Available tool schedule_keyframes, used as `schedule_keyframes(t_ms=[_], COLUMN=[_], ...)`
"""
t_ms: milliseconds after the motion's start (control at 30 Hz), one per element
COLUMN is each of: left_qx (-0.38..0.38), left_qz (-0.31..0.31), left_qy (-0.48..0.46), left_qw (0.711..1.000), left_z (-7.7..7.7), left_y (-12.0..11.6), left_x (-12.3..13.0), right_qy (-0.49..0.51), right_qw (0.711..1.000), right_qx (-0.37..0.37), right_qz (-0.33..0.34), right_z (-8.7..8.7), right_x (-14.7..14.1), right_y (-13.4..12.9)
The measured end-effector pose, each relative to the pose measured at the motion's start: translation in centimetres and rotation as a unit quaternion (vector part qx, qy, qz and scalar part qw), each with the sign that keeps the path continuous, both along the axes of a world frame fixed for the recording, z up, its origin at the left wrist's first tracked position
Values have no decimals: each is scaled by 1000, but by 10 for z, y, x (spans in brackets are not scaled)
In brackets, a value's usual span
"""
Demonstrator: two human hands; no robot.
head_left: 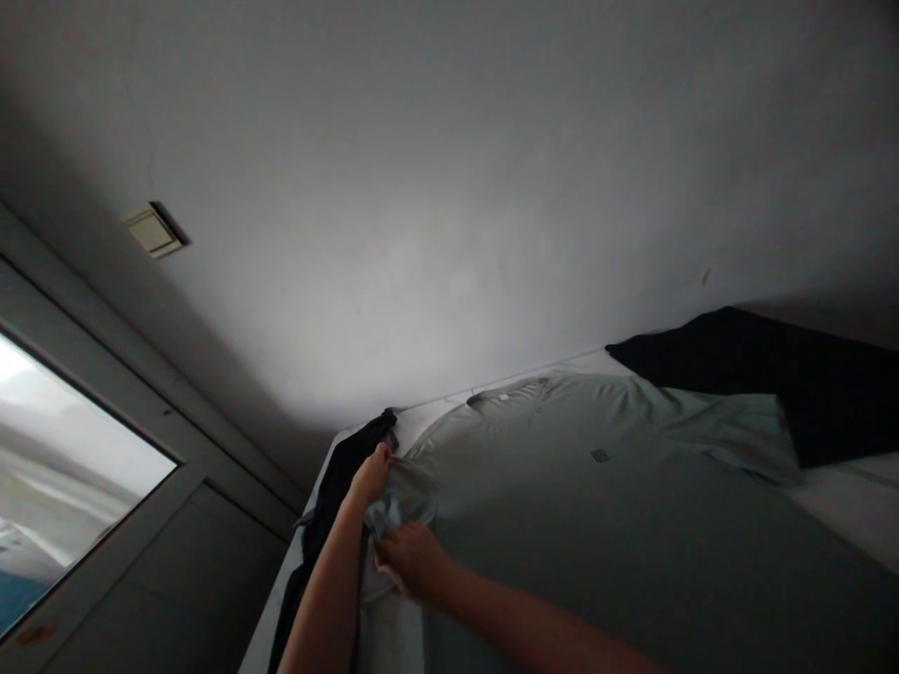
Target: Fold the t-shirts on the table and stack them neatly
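A grey-green T-shirt (534, 505) lies spread out on a pale surface, its neckline toward the wall and a small dark print on the chest. My left hand (372, 473) is closed on the upper edge of the sleeve at the left. Just below it, my right hand (414, 560) pinches the lower part of that same sleeve, which is bunched between the two hands. The other sleeve lies flat at the right. My forearms cover part of the cloth below.
Black cloth (744, 374) lies to the right, partly under the shirt. A dark garment (344, 477) runs along the left edge of the pale surface (435, 412). Behind rises a wall with a light switch (154, 231); a door with a glass pane (63, 468) stands at left.
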State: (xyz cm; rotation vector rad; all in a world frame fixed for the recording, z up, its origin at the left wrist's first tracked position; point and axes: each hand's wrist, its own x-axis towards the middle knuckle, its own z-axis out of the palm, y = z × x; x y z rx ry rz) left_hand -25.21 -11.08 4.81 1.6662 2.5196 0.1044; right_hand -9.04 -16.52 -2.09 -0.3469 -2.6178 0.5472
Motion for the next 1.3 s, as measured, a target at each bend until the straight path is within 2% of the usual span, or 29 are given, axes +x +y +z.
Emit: schedule_keyframes(t_ms=[133,200,300,433,533,633,700,800,900,1100,1200,1300], left_qx=[-37,-48,-37,36,49,57,75,105,129,156,126,48], left_qz=[-13,-25,-44,-83,-115,-141,-131,-99,-82,-83,-93,-94], left_qy=[25,32,29,-48,-106,-162,-172,-155,-129,-97,-69,-14], left_qw=[999,998,998,995,987,975,973,977,980,979,985,994], left_z=[1,2,2,5,9,10,8,1,-3,3,7,14], left_y=[-7,-13,-26,-47,-65,-80,-84,-83,-80,-83,-88,-91], left_x=[4,5,0,-21,-41,-51,-51,-46,-42,-41,-37,-29], right_qy=[-32,-16,-10,-53,-50,-55,-84,-123,-101,-63,-98,-118], right_qw=[997,997,996,997,997,996,994,991,993,998,993,988], right_qx=[-42,-67,-80,-54,-55,-52,-46,-40,-43,-5,15,1], right_qz=[54,30,-43,-30,-36,-49,-49,-41,-31,29,58,96], right_z=[6,12,18,10,3,3,8,15,17,14,17,23], right_x=[10,15,17,13,8,4,2,3,8,16,15,19], right_y=[0,2,5,7,7,8,9,12,14,15,13,13])
